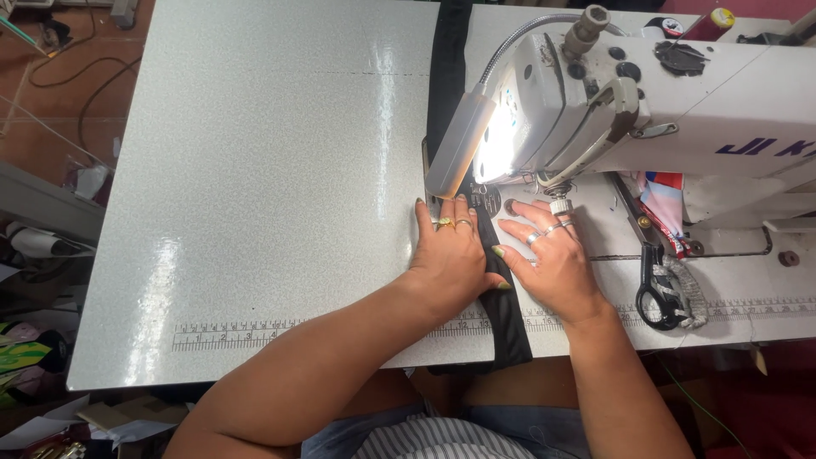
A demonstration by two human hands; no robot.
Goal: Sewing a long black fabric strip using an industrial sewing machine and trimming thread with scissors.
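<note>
Speckled pale-grey laminate covers the wide sewing table (255,170), with a printed ruler strip (229,334) running along its near edge and a red tiled floor (51,93) with dark cables showing beyond its far left corner.

From the head camera we look straight down on our work. A narrow strip of black fabric (503,306) runs from the near edge of the table, up between our hands, under the needle area and on toward the far edge on the left of the machine. Our left hand (450,255) lies flat on the table just left of the strip, fingers held together and pointing away from us, its thumb side touching the fabric; gold rings sit on two fingers. Our right hand (548,259) rests flat just right of the strip, fingers slightly spread and silver rings on them, with its thumb pressing down on the fabric's edge. Neither hand pinches or lifts anything; both press down.

At the far right stands the white industrial sewing machine (680,93), and its grey gooseneck lamp (463,144) shines brightly on the presser foot area just beyond our fingertips. Near the right hand, black-handled scissors (656,289) lie on the machine bed beside a scrap of red, white and blue patterned cloth (663,200). Our striped shirt (442,438) shows at the bottom edge.
</note>
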